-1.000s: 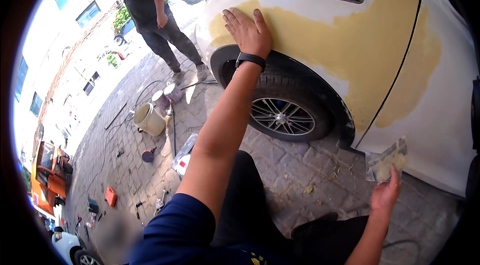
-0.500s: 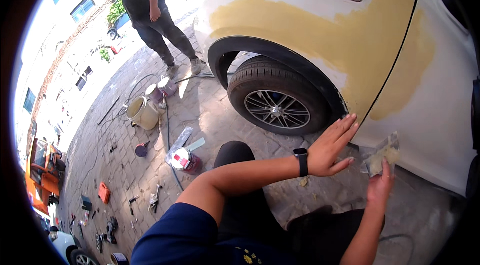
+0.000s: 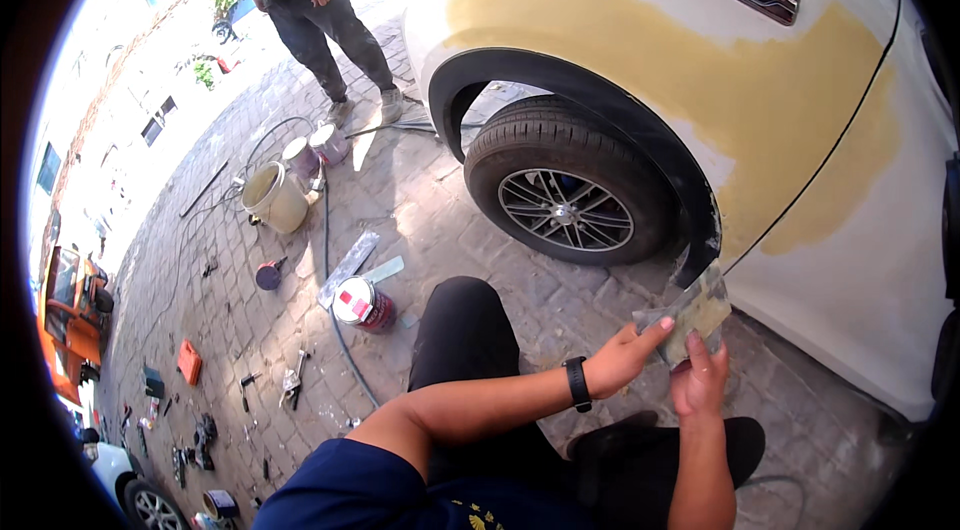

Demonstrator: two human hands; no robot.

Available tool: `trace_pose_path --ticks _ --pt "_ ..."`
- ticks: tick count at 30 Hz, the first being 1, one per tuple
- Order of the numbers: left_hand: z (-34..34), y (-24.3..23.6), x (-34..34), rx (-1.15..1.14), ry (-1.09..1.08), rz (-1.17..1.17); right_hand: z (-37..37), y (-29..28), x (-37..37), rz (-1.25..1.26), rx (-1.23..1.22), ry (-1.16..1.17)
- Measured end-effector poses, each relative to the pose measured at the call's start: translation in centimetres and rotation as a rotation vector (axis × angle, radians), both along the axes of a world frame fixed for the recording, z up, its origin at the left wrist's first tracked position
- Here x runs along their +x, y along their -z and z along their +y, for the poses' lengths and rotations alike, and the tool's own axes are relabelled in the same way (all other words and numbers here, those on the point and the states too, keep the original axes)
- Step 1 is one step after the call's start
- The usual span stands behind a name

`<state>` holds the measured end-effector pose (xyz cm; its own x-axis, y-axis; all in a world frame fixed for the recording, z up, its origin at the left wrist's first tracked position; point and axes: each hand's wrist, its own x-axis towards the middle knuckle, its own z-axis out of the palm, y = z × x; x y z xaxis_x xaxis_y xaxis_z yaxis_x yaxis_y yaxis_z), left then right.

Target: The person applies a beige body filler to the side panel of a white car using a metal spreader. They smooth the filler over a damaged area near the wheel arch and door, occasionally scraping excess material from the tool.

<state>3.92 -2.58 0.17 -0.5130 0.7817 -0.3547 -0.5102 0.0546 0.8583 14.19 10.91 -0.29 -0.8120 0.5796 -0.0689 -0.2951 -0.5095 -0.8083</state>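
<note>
Joining my right hand (image 3: 700, 385) near the alloy wheel (image 3: 564, 212), my left hand (image 3: 617, 362) also pinched the yellow-smeared sheet (image 3: 703, 318), giving two-handed support.

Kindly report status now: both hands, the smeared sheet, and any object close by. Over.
Right hand holding clear sheet bearing yellowish paste; left hand touching its edge. White car close ahead. Tin standing left of the bent knee.

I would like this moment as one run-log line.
right hand: holds yellow-smeared sheet | left hand: at sheet's left edge | nearby: white car, yellow patch on bodywork
</note>
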Motion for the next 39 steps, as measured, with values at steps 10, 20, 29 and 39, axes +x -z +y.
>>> trace_pose_path --ticks 10,20,29,39 --pt "-1.7 -1.1 -2.4 0.057 0.124 0.39 1.3 2.1 -1.4 -0.047 0.178 0.091" --pt "-1.7 -0.8 -1.5 0.158 -0.01 0.364 5.6 1.8 0.4 -0.184 0.091 0.334" --pt "-0.1 0.2 -3.2 0.242 -0.099 0.589 7.7 -0.4 3.0 -0.078 0.036 0.454" --pt "-0.7 1.7 -1.3 0.133 0.163 0.668 1.4 2.5 0.4 -0.263 0.298 0.179"
